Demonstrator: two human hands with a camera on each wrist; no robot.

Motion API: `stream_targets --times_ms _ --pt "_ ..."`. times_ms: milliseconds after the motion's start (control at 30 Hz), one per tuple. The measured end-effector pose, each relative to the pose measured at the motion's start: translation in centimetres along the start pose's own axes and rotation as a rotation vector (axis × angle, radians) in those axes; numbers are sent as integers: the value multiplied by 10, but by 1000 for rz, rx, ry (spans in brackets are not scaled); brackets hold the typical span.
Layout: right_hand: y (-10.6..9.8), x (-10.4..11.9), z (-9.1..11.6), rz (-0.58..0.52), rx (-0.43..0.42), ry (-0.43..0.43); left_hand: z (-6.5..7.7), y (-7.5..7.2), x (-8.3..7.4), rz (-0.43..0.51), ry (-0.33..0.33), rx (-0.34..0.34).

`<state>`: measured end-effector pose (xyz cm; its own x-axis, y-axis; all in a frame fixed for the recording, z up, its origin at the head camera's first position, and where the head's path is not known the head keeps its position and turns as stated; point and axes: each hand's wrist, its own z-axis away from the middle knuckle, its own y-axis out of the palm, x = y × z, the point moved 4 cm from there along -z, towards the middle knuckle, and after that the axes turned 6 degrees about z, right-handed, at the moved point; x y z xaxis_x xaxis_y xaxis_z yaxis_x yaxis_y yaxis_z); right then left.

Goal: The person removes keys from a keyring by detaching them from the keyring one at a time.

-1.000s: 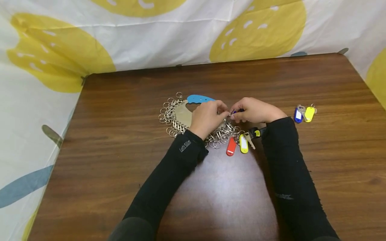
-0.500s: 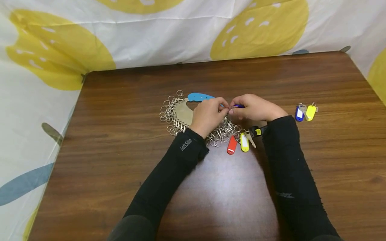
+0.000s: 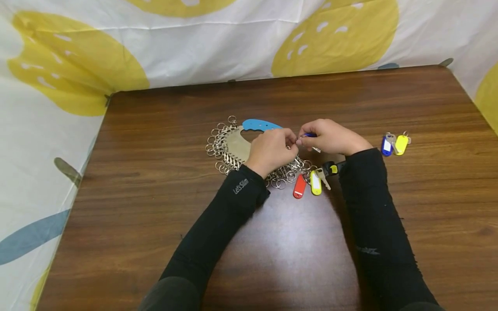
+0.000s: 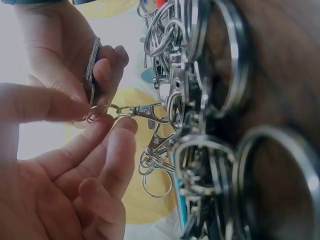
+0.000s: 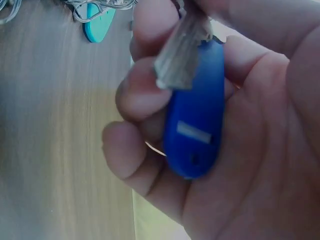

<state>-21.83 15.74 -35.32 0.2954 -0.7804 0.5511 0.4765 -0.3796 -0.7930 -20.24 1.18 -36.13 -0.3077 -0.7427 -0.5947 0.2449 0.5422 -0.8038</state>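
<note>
R hand [image 3: 330, 136] holds blue tag [image 5: 197, 115] – L hand [image 3: 270, 151] pinches ring [image 4: 106, 105] (prob.).

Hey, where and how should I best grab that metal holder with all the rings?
Probably best to take the metal holder by its blue handle, from the far side: it's a curved bar to wrap round, while rings crowd the left and near edges.
</note>
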Motion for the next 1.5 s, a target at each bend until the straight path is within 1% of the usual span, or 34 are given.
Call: stream_targets --times_ms 167,400,667,900,1133,1267,1367,1500 --pt "1 -1 1 10 11 1 0 1 0 -10 9 -1" --pt "2 0 0 7 38 -12 -1 0 2 -25 -26 -12" --pt "0 3 -1 1 22 3 -2 -1 2 -37 -46 -32" --pt "-1 4 -2 57 18 -18 -2 0 2 -27 -51 -19" --pt "-1 7 -2 128 -18 -77 -2 -1 2 -13 -53 -40" --pt "1 7 -4 130 -14 -78 -1 -1 3 -11 -66 -43" --pt "3 6 -5 124 -8 -62 -1 -1 3 -14 -77 -43" --pt "2 6 -5 143 -25 -50 -1 -1 3 -19 -90 -43"
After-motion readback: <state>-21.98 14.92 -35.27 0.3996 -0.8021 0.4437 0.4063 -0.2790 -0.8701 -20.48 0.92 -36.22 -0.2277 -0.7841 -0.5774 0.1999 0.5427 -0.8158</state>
